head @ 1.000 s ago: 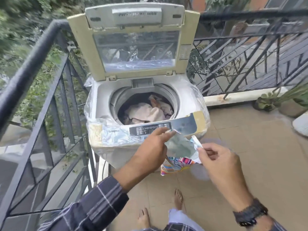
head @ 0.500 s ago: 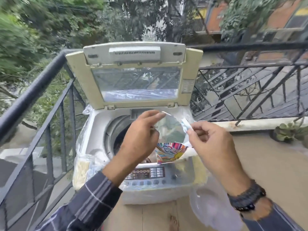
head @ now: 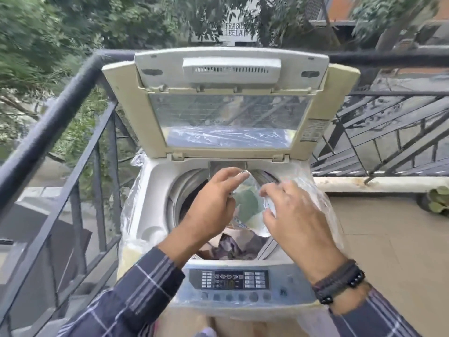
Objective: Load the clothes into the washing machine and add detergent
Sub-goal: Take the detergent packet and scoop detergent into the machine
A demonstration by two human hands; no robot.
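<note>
A top-loading washing machine (head: 155, 229) stands on a balcony with its lid (head: 228, 105) propped upright. Clothes (head: 230, 246) lie in the drum, partly hidden by my arms. Over the drum opening I hold a silvery detergent packet (head: 247, 205) tipped downward. My left hand (head: 209, 207) grips its left edge. My right hand (head: 294, 215) pinches its right edge. The packet's lower end is hidden behind my hands. The control panel (head: 229, 279) is at the machine's near edge.
A black metal railing (head: 56, 122) runs along the left and behind the machine. More railing (head: 388, 132) lies to the right, over a low white ledge. A potted plant (head: 437, 200) sits on the tiled floor at the right. Clear plastic wrap (head: 320, 198) covers the machine's sides.
Both hands moved the packet forward from in front of the control panel to above the drum and tipped it down. The view came closer to the machine.
</note>
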